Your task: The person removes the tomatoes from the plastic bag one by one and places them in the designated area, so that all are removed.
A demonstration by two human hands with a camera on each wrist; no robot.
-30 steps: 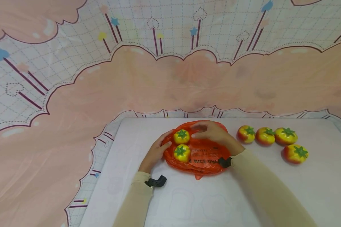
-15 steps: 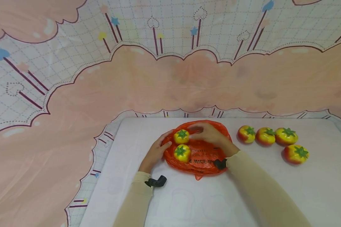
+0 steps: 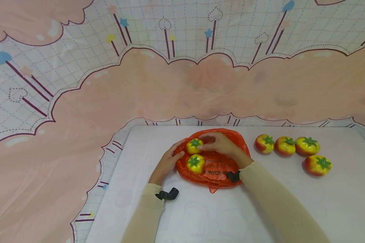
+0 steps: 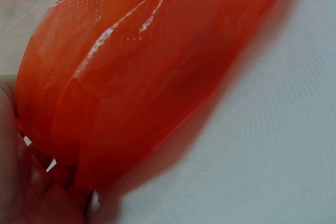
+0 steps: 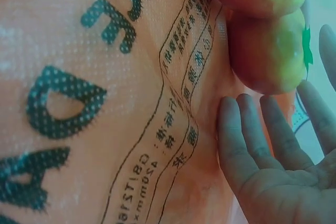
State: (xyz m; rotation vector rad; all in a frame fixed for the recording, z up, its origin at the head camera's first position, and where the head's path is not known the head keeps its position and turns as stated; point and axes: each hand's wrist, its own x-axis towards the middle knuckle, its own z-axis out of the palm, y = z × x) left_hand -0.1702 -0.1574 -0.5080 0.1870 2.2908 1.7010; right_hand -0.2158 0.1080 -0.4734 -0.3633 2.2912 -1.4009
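A thin red plastic bag (image 3: 222, 160) with dark print lies with its mouth spread wide on the white table. Inside it, at the left, sit two round yellow-and-red fruits with green leafy caps, a rear fruit (image 3: 193, 145) and a front fruit (image 3: 196, 165). My left hand (image 3: 165, 163) grips the bag's left rim, its thumb over the inner side; part of that grip shows in the left wrist view beside the red film (image 4: 142, 87). My right hand (image 3: 222, 145) reaches over the bag with extended fingers, its fingertips close beside the rear fruit; contact is unclear.
Right of the bag, a row of three matching fruits (image 3: 285, 145) stands near the table's (image 3: 200, 219) back edge, with one more fruit (image 3: 317, 165) in front. A patterned cloth (image 3: 182, 91) hangs behind the table.
My right hand has moved left across the bag, nearer to the rear fruit. The left hand has stayed at the rim, and both fruits in the bag look unmoved.
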